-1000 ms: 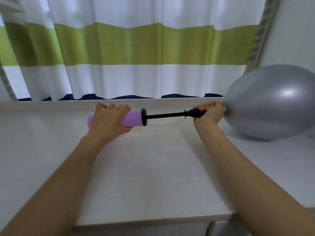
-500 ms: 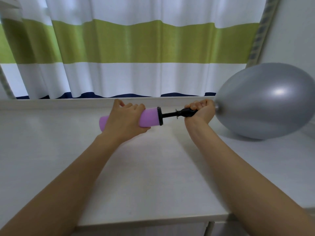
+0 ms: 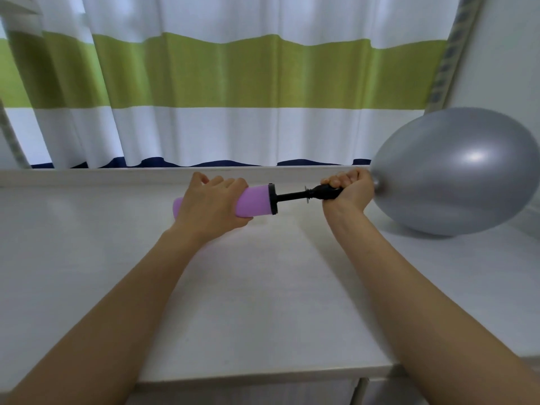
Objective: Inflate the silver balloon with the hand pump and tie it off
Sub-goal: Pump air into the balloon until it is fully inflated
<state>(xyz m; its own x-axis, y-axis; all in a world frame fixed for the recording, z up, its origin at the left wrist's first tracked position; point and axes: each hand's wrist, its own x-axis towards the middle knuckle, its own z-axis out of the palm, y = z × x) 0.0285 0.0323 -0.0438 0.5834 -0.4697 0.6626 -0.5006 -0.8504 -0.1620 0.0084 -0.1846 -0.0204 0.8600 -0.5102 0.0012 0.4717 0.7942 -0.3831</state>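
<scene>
The silver balloon [image 3: 458,173] looked nearly full; left hand [image 3: 211,200] clenched the pump [image 3: 257,200], right hand [image 3: 349,187] clenched its nozzle; tying remained.

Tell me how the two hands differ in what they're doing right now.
The left hand wraps the pump's purple barrel; the right hand grips its black nozzle end at the silver balloon. The left sits nearer the table's middle, the right against the balloon. Both grip the pump with curled fingers.

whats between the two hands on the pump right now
In the head view, the pump's black rod spans the gap between the left hand, which grips the purple barrel, and the right hand, which grips the nozzle end at the silver balloon.
</scene>
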